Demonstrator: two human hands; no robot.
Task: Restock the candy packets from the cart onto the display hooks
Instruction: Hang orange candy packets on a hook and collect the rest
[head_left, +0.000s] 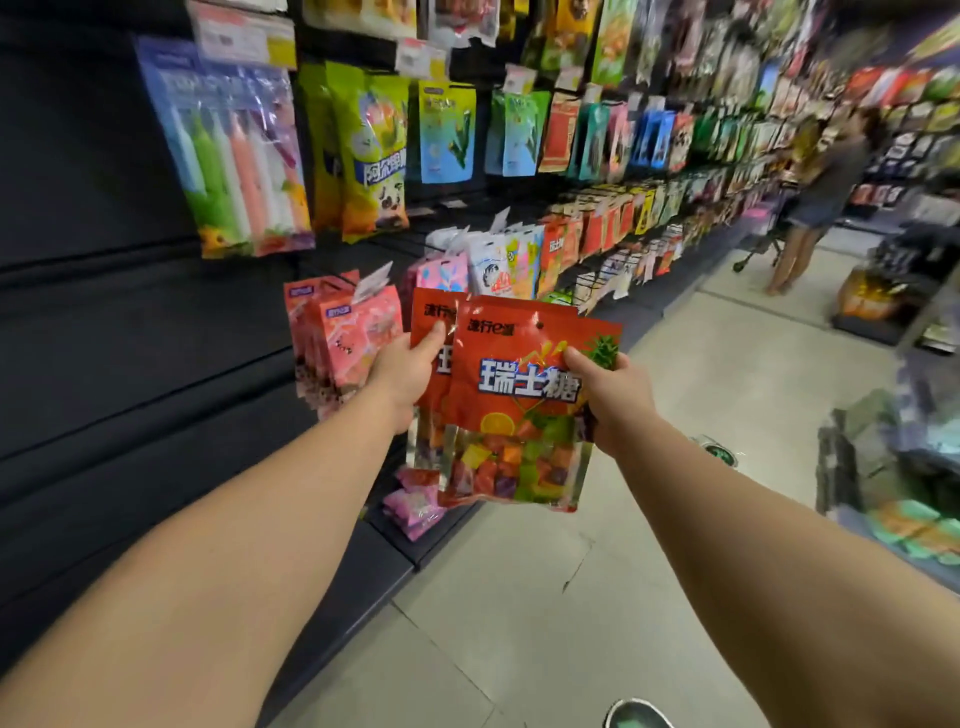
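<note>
Both hands are holding red candy packets in front of the display — left hand (402, 371) is pinching the back packet (428, 332) by its top, right hand (615, 397) is gripping the front packet (519, 410) at its right edge, overlapping, beside pink packets (345, 338) hanging on hooks.

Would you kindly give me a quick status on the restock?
Left hand grips rear red candy packet; right hand grips front red candy packet. Neither hung yet. Pink packets crowd nearest hooks.

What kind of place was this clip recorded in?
Most likely a supermarket snack aisle: hanging snack packets fill a long display wall, a shopper stands by a cart farther down, and both hands hold red candy packets.
</note>
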